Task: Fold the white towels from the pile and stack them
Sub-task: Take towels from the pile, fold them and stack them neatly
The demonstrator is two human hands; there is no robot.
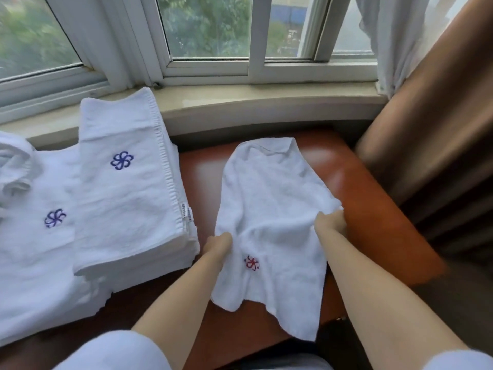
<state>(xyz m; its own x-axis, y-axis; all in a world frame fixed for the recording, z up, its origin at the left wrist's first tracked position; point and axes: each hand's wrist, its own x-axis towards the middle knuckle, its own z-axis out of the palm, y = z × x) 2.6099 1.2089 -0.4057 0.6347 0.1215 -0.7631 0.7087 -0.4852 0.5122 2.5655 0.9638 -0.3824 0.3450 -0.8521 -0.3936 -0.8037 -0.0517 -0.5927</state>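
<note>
Left hand [217, 243] and right hand [330, 221] each pinched a side edge of the white towel [269, 193], whose long axis ran from the surface's [373, 204] near edge toward the far edge.

fluffy cloth towel [269, 198] (terry), glossy bench [373, 198]

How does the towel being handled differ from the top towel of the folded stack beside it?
The held towel lies rumpled and loose on the red-brown bench, its near end hanging over the edge; the stack's top towel is folded into a neat rectangle. The held towel's emblem is red and blue, the stacked one's all blue. The left hand and right hand grip the first; nothing touches the second. Both are white terry.
</note>
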